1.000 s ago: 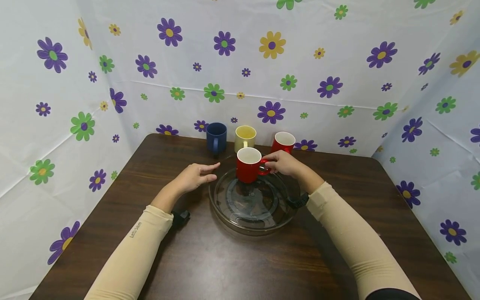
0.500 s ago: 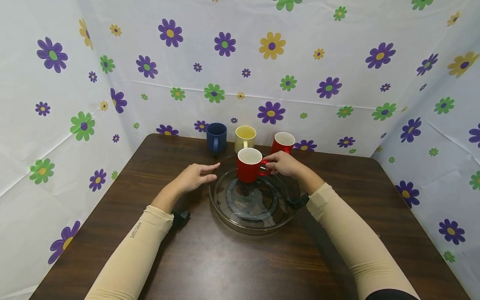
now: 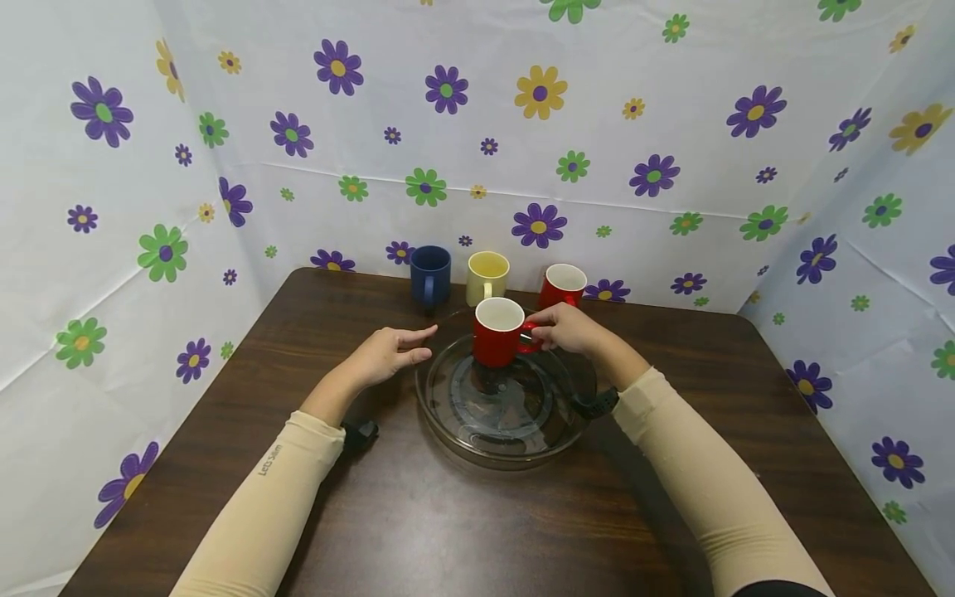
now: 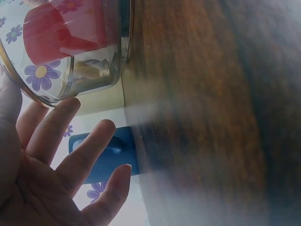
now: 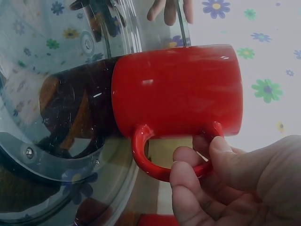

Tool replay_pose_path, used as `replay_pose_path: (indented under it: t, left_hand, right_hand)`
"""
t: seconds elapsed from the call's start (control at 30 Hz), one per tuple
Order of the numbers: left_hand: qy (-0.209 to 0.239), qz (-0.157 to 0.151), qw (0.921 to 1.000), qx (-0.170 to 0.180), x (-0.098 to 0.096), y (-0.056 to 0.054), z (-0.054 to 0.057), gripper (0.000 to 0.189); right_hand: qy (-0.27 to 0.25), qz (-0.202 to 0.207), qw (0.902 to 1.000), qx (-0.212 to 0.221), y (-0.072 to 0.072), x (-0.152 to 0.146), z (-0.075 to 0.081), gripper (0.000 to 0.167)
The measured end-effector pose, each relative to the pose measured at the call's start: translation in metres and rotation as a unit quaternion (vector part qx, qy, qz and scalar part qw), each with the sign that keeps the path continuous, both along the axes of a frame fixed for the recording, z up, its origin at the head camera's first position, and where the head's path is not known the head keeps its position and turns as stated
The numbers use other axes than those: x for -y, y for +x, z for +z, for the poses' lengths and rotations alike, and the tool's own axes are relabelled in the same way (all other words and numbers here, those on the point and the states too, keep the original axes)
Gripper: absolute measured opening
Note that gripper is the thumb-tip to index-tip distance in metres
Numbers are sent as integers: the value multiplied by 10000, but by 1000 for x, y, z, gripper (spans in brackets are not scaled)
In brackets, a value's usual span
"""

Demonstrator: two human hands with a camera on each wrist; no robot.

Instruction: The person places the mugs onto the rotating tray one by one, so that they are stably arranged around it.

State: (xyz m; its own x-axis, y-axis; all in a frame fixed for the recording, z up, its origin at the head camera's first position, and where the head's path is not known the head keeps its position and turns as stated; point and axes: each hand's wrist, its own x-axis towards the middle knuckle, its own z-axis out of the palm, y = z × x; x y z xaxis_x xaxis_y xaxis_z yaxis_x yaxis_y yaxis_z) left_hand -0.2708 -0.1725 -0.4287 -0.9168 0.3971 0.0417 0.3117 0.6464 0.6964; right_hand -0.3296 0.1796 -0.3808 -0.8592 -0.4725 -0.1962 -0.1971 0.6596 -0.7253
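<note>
A red mug (image 3: pixel 496 344) with a white inside stands upright in a round, see-through glass dish (image 3: pixel 492 460), towards its far side. In the right wrist view its base meets its own reflection in the dish's floor. My right hand (image 3: pixel 570 329) pinches the handle (image 5: pixel 157 173) between thumb and fingers, at the mug's right. Left of the dish, my left hand (image 3: pixel 376 355) has its fingers stretched out by the glass rim and holds nothing. In the left wrist view those fingers (image 4: pixel 87 155) spread close to the dish wall; whether they touch it I cannot tell.
Behind the dish stand a blue mug (image 3: pixel 430 274), a yellow mug (image 3: pixel 487 278) and a second red mug (image 3: pixel 563 284), in a row along the back of the dark wooden table (image 3: pixel 448 531). A flower-print curtain (image 3: pixel 477 108) hangs behind and at both sides.
The red mug and my right hand have shifted very slightly to the right. My left hand and the dish have stayed in place.
</note>
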Motion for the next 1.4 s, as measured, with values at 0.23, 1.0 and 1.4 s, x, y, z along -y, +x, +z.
replay_pose_path:
  t: [0.23, 1.0, 1.4]
  left_hand:
    - [-16, -14, 10000, -43, 1, 1, 0, 54]
    - [12, -64, 9999, -143, 2, 0, -3, 53]
    - [10, -57, 10000, -55, 1, -1, -2, 54]
  right_hand:
    - [36, 33, 10000, 7, -1, -2, 0, 32]
    - [-302, -580, 9978, 116, -13, -31, 20, 37]
    - [163, -689, 9957, 601, -33, -58, 4, 42]
